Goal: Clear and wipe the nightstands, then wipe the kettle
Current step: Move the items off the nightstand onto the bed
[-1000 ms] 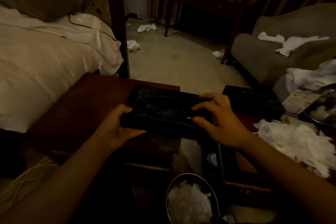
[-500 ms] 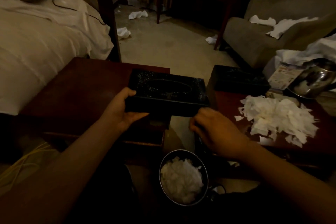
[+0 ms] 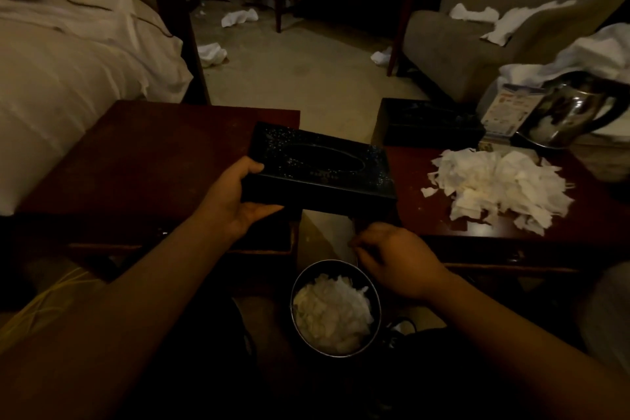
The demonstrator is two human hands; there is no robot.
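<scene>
Dim bedroom, carpet strewn with tissues. Two nightstands: left (image 3: 136,164), right (image 3: 477,225) bearing one tissue pile (image 3: 494,187), kettle (image 3: 572,112). Two tissue boxes: one (image 3: 320,170) gripped by left hand (image 3: 235,201). Right hand (image 3: 395,259) curled, contents unclear, over one bin (image 3: 335,309).

Bare arms, no sleeves in my feed

From the head camera I see my left hand (image 3: 238,201) and right hand (image 3: 395,259) both ungloved, with no rings, watch or bands that I can make out in this dim light. Both forearms run bare down to the lower corners of the frame; no cuff or sleeve edge shows anywhere along them.
</scene>
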